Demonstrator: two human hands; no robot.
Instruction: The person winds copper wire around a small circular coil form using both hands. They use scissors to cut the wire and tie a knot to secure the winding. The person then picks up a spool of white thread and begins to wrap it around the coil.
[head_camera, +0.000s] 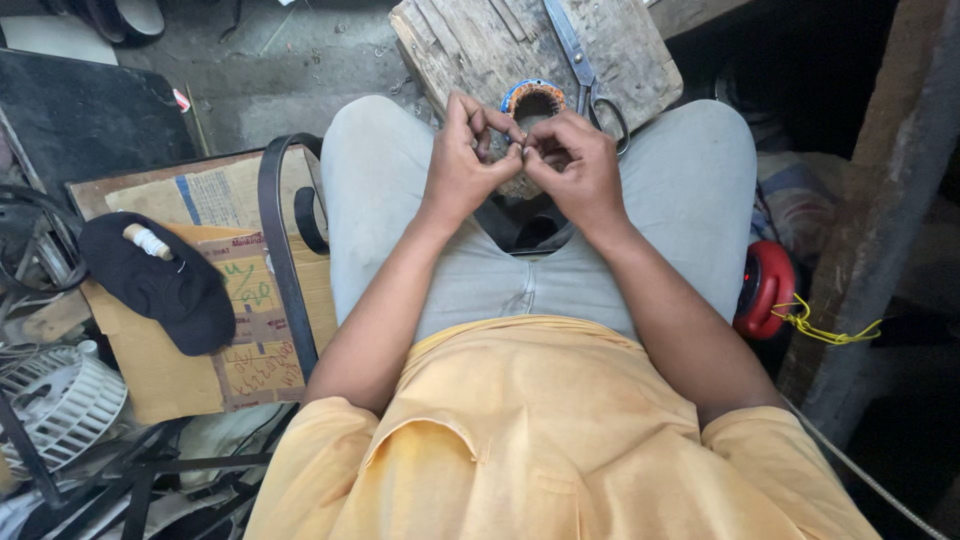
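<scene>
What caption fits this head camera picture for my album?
Both hands, left and right, pinch something tiny above a round wound coil beside scissors on a wooden block.

We see scissors (583, 68) on the wooden board (470, 45), just right of the wound coil (532, 100); a cap (160, 280) lies on cardboard (240, 330) far left.

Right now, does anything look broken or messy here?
Yes. The wooden block under the scissors is cracked and splintered at its edges. Both hands, left and right, pinch something tiny above it.
</scene>
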